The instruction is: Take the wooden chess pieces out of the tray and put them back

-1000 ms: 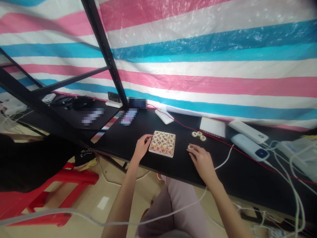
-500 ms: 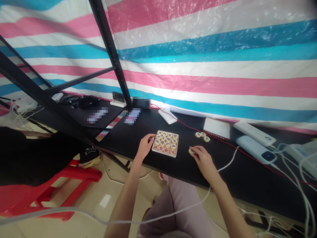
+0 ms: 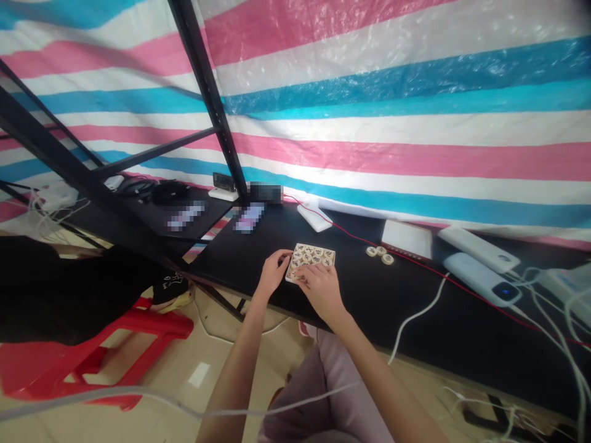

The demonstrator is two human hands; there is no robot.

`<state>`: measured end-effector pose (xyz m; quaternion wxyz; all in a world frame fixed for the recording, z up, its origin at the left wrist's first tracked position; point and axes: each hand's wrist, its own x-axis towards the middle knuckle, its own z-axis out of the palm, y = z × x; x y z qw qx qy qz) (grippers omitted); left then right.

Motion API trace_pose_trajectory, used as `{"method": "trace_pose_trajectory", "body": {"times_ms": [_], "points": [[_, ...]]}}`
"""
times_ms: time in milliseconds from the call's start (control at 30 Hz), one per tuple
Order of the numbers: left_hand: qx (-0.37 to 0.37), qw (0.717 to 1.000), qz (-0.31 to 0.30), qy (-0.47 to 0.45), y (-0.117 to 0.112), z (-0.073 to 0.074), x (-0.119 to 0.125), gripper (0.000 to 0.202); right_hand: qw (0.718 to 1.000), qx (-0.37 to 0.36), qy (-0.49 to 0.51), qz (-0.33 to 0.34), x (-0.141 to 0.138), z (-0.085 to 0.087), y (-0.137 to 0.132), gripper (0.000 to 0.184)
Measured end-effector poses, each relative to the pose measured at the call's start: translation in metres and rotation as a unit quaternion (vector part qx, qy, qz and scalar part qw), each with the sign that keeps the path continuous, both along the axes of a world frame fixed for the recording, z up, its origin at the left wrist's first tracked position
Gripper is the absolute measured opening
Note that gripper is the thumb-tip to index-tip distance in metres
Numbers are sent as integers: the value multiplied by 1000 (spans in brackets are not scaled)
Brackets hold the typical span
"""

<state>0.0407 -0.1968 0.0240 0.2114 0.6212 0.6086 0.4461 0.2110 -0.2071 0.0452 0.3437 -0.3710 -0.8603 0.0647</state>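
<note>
A square wooden tray packed with round Chinese chess pieces lies on the black table. My left hand has its fingers curled against the tray's left edge. Over the tray's near half, my right hand is closed, fingertips down on the pieces; whatever it pinches is hidden beneath the fingers. Three loose chess pieces lie together on the table to the right of the tray.
A white box, two power banks and white cables lie to the right. A red wire runs behind the tray. A black frame post rises at the back left. A red stool stands below on the left.
My right hand took the single piece from the table right of the tray and moved left over the tray. That spot is now bare. My left hand stayed at the tray's edge.
</note>
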Motion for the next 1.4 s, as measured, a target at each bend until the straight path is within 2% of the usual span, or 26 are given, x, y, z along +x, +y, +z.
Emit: {"method": "trace_pose_trajectory", "body": {"times_ms": [200, 400, 533, 600, 700, 767, 833, 900, 967, 1067, 1200, 1400], "points": [[1, 1000, 0, 2, 0, 1, 0, 23, 1000, 5, 12, 6, -7, -12, 4, 6], [-4, 1000, 0, -1, 0, 0, 0, 24, 1000, 19, 9, 14, -11, -13, 3, 11], [-12, 1000, 5, -2, 0, 1, 0, 24, 1000, 19, 15, 9, -6, -7, 3, 13], [-11, 1000, 6, -6, 0, 1, 0, 23, 999, 23, 14, -18, 8, -2, 11, 16], [-9, 1000, 4, -14, 0, 2, 0, 24, 992, 34, -12, -121, 49, 0, 36, 22], [-10, 1000, 3, -14, 0, 2, 0, 24, 975, 53, -50, -208, 83, -5, 54, 28], [-11, 1000, 2, -14, 0, 2, 0, 24, 958, 72, -99, -260, 114, -13, 69, 33], [-11, 1000, 2, -14, 1, 2, -1, 24, 954, 90, -141, -250, 135, -21, 76, 32], [-13, 1000, 3, -15, 1, 3, 0, 24, 957, 106, -160, -219, 146, -25, 76, 27], [-19, 1000, 5, -19, 1, 4, 0, 23, 968, 117, -150, -166, 145, -24, 64, 18], [-23, 1000, 5, -17, 0, 5, 1, 23, 986, 75, -110, -96, 130, -16, 39, 18], [-22, 1000, 3, -17, 0, 3, 1, 24, 995, 1, 31, -91, 84, 2, 2, 18]]}}
